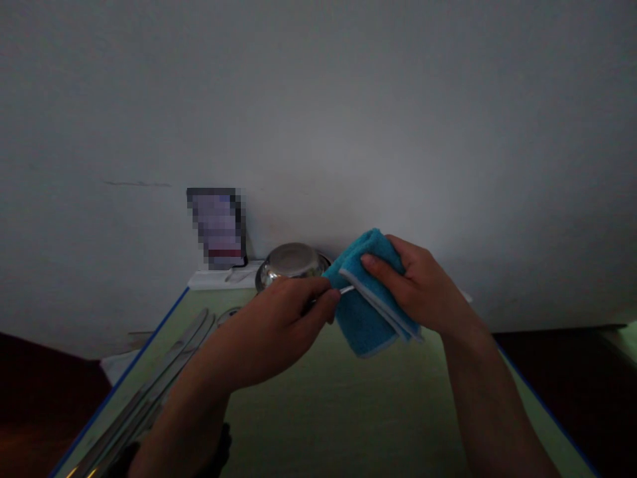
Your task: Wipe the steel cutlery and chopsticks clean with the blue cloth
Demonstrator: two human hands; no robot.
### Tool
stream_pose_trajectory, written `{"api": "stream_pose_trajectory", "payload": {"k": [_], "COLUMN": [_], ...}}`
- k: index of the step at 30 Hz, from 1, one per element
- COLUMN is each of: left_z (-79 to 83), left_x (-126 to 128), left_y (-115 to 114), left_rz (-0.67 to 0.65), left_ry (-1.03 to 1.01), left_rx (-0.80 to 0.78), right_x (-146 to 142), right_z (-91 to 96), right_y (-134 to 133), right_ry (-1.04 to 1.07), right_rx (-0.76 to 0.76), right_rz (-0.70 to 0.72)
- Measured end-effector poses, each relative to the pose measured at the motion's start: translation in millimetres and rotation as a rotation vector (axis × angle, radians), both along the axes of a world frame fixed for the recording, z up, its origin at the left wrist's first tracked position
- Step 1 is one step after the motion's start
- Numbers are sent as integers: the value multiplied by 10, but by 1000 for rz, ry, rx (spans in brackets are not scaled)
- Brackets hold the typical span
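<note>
My left hand [283,325] pinches a thin metal utensil [347,290], of which only a short shiny length shows. The utensil's other end runs into a folded blue cloth [368,325] with a pale edge, so its kind is hidden. Closed around the cloth, my right hand [423,289] presses its thumb on the top fold. Both hands are held above the green table [348,418], in front of an upturned metal bowl [293,257].
Several long metal utensils [179,358] lie along the table's left side, partly behind my left forearm. A small round metal object [229,315] sits near them. A blurred phone-like screen [219,229] leans on the wall [318,119], above a white strip [212,279] at the table's back edge.
</note>
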State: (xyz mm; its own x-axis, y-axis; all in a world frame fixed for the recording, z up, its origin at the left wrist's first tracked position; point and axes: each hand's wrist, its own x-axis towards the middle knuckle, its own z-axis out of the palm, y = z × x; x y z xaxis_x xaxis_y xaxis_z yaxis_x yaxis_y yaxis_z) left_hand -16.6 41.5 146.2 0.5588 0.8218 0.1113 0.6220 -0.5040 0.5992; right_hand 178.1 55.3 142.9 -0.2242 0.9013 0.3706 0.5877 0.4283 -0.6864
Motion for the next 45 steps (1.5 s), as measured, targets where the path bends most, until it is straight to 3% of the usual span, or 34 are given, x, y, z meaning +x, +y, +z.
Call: {"api": "stream_pose_trajectory", "payload": {"k": [4, 8, 12, 18, 24, 32, 39, 45], "left_z": [-4, -96, -183, -246, -356, -358, -379, -366], "left_x": [-18, -41, 8, 211, 315, 303, 360, 341], "left_y": [37, 131, 196, 218, 260, 274, 252, 278], "left_rz": [16, 89, 196, 182, 192, 276, 272, 335], "left_ry": [-220, -538, -779, -1106, -1174, -1128, -1101, -1177], "left_rx": [-100, -182, -153, -29, 64, 143, 221, 262], "right_x": [20, 128, 155, 123, 140, 55, -149, -296], "right_z": [-5, -18, -15, -12, -64, -105, -207, -274], "right_y": [21, 50, 40, 26, 64, 99, 140, 150], "right_ry": [56, 113, 167, 162, 179, 294, 689, 863], "right_rx": [38, -16, -62, -81, -79, -32, -49, -14], "right_rz": [-26, -51, -40, -52, -89, -136, -236, -290]}}
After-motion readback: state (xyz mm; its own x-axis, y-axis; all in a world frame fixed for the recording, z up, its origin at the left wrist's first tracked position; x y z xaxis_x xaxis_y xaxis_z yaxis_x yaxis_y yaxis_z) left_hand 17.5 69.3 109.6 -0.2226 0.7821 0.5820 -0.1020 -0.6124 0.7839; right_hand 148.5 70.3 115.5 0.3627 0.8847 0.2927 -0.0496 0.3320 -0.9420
